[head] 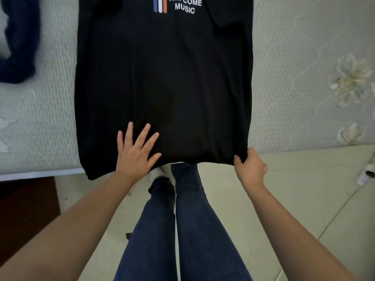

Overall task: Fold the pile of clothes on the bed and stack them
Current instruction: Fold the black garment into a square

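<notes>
A black T-shirt (pixel 164 78) with white lettering and blue, white and red stripes lies spread flat on the bed (pixel 40 122). Its hem hangs over the bed's near edge. My left hand (pixel 136 153) lies flat on the lower left part of the shirt with the fingers spread. At the shirt's lower right corner, my right hand (pixel 250 168) pinches the hem, thumb on top and fingers curled beneath the cloth.
A dark blue garment (pixel 19 41) lies bunched at the bed's far left. The grey bedspread has white flower prints (pixel 350 80) on the right. My legs in blue jeans (pixel 182 230) stand on the pale tiled floor below; a dark wooden piece (pixel 26 209) sits at lower left.
</notes>
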A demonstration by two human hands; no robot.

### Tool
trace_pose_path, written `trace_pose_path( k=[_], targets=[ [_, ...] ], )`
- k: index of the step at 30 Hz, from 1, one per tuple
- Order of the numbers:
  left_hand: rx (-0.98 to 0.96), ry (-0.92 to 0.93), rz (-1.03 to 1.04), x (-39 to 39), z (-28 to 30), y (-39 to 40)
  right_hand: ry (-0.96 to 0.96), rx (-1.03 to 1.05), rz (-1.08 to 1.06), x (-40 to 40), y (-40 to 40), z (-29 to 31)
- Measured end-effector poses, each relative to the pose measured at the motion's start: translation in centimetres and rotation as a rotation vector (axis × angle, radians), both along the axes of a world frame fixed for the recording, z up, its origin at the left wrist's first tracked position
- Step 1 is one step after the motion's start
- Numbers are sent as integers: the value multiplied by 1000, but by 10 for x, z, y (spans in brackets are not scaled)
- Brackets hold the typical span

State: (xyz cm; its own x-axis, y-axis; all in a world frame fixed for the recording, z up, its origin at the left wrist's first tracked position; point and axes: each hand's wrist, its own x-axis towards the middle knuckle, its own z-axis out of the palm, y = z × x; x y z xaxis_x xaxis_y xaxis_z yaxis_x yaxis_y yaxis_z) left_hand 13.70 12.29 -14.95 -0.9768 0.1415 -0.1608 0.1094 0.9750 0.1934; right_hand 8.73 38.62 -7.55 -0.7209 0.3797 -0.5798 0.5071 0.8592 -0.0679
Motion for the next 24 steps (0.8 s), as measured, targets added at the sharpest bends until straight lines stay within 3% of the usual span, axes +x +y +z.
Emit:
trace_pose_path(
  k=[4, 9, 13, 15, 19, 20, 22, 24],
  targets=[
    [-52, -41, -61, 29, 1, -8, 83, -193, -218, -8, 13, 22],
    [17, -26, -110, 36, 3, -18, 245, -784, -824, -72, 19, 44],
    [41, -14, 46, 25, 5, -22, 306, -976, -1025, -108, -6, 31],
    [57, -47, 36, 23, 8, -24, 296, -889, -796, -111, -19, 16],
    [104, -26, -1, 27, 4, -31, 284, -140, 543, -92, -34, 4],
    [116, -10, -4, 28, 3, -34, 250, 41, 766, -88, -35, 3],
    [147, 3, 21, 29, 1, -38, 144, 233, 960, -88, -39, 2],
    [195, 43, 63, 30, -1, -42, 126, 264, 1128, -91, -41, 0]
  ],
)
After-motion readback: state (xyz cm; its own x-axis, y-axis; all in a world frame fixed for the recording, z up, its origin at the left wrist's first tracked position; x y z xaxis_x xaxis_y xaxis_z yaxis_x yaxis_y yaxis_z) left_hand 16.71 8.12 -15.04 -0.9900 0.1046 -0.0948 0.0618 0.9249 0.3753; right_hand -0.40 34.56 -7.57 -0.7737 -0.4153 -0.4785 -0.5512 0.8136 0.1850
